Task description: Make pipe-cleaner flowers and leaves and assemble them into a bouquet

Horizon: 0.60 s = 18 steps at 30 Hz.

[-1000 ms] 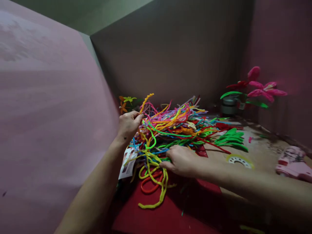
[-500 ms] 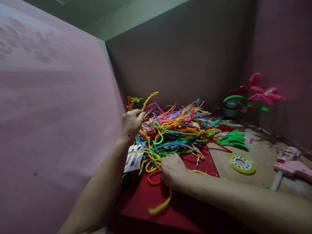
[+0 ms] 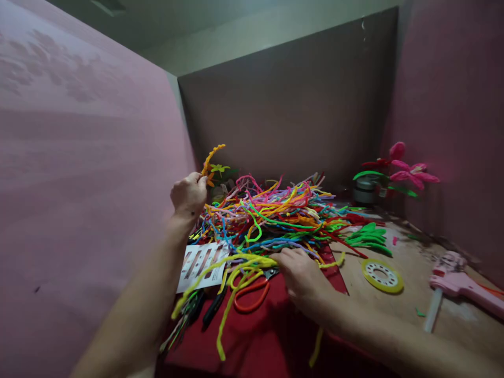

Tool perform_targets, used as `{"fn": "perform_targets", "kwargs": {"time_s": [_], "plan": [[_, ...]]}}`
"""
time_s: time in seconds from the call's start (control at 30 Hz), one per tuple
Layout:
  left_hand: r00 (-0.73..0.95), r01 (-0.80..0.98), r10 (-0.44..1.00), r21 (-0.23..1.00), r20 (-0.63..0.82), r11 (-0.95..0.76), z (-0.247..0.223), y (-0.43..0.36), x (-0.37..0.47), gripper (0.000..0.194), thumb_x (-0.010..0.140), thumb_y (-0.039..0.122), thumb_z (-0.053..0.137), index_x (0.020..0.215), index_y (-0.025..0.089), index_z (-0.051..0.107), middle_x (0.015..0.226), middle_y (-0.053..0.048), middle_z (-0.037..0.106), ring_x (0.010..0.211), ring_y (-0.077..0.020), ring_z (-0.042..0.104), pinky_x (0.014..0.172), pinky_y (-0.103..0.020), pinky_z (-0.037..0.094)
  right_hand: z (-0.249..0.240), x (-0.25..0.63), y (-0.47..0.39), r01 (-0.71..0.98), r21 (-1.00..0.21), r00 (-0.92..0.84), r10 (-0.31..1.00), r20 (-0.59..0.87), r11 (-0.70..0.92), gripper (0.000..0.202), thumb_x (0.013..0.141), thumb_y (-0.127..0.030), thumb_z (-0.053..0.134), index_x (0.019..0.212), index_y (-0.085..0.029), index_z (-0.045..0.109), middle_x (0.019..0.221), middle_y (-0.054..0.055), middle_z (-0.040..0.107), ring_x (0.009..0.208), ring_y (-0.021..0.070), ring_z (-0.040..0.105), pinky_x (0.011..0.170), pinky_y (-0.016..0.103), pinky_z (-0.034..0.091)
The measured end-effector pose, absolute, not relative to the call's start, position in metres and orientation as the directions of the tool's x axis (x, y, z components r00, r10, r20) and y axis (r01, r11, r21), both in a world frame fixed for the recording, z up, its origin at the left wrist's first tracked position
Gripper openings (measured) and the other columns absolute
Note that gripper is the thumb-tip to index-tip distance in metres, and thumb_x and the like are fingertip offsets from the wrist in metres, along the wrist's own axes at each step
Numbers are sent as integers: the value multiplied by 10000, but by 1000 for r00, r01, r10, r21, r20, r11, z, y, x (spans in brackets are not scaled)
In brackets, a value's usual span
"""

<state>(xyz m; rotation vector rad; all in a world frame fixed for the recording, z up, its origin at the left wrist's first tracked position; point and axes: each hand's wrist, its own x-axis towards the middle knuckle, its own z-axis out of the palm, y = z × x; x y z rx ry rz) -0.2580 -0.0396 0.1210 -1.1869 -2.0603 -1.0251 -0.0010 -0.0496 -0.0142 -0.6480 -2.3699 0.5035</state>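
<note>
Since a second ago our left hand (image 3: 189,195) has lifted toward the pink wall, fingers pinching an orange pipe cleaner (image 3: 211,157) above the pile (image 3: 275,210). Our right hand (image 3: 301,273) rests on the red cloth (image 3: 268,341), fingers curled around yellow pipe cleaners (image 3: 236,265) beside orange-handled scissors (image 3: 252,294).

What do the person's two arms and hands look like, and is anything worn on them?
Both forearms are bare up to the picture's edge: no sleeves show. The left hand and the right hand wear no gloves. No ring, watch or bracelet can be seen on either.
</note>
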Motion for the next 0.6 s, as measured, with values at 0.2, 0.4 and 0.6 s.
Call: {"fn": "perform_targets", "kwargs": {"time_s": [0.2,0.4,0.6], "plan": [[-361,834,577,-22,732,551,90,-16,-272,344,845,372,366,933,178,636,871,-154,644,782,-268,604,620,-319,408,8,18,-27,-255,-951,-362,895,261,174,84,787,-250,480,834,-191,515,531,-75,340,417,67,284,395,186,236],[-371,835,716,-124,591,536,55,-8,-283,341,851,349,349,946,172,625,885,-152,636,829,-259,595,646,-310,420,16,36,0,-540,-835,-401,905,143,-108,197,738,-348,611,801,-187,516,462,-116,196,353,42,144,317,158,165],[-382,845,754,-128,535,519,45,-12,-297,378,853,348,331,944,143,635,913,-176,635,862,-300,588,671,-364,438,17,51,11,-677,-706,-462,867,186,-209,161,813,-308,535,795,-152,571,450,-104,189,348,46,114,298,156,198]]}}
